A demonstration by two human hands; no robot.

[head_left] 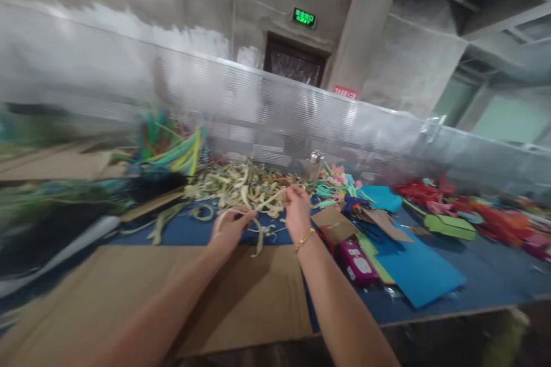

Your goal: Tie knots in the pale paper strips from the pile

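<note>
A pale strip (269, 201) stretches between my two hands, in front of a heap of pale green curled strips (224, 183). My left hand (232, 225) is closed, with thumb and fingers pinching one end of it. My right hand (296, 206), with a gold bracelet at the wrist, pinches the other end, fingers closed. One curled piece hangs down below my left hand, over the far edge of a brown cardboard sheet (253, 298).
Right of my right arm lie a purple packet (356, 264), a blue sheet (422, 269) and a green folded piece (450, 226). Red pieces (430, 195) lie farther right. Colourful strips (172, 146) and blurred dark bundles (47, 235) lie left. A translucent panel (284, 109) stands behind.
</note>
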